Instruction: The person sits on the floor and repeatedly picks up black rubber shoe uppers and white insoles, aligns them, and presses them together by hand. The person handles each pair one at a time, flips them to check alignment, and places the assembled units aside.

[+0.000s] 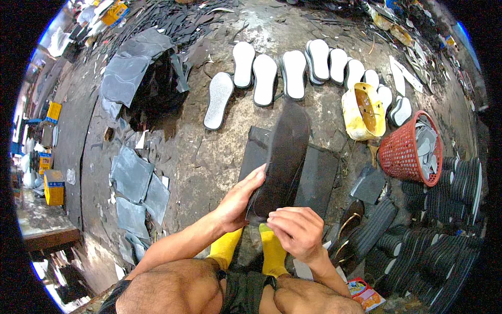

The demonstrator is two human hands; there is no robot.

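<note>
A long black shoe sole (285, 162) stands tilted up in front of me, its rounded lower end close to my body. My left hand (238, 204) grips it along the left edge, thumb against the side. At the lower right end is my right hand (300, 230), its fingers curled and pressed together by the sole's rim. Whatever those fingers pinch is too small to make out. Thin pale strands show near the sole's lower edges. Behind and below it lies a dark flat board (319, 178) on the ground.
Several white-topped soles (265, 78) form an arc beyond the board. To the right are a yellow glue container (349, 112), a brush (373, 154), a red basket (402, 154) of grey scraps and stacked black soles (418, 261). Grey sheets (130, 172) lie left. My yellow-socked feet (273, 251) flank the near side.
</note>
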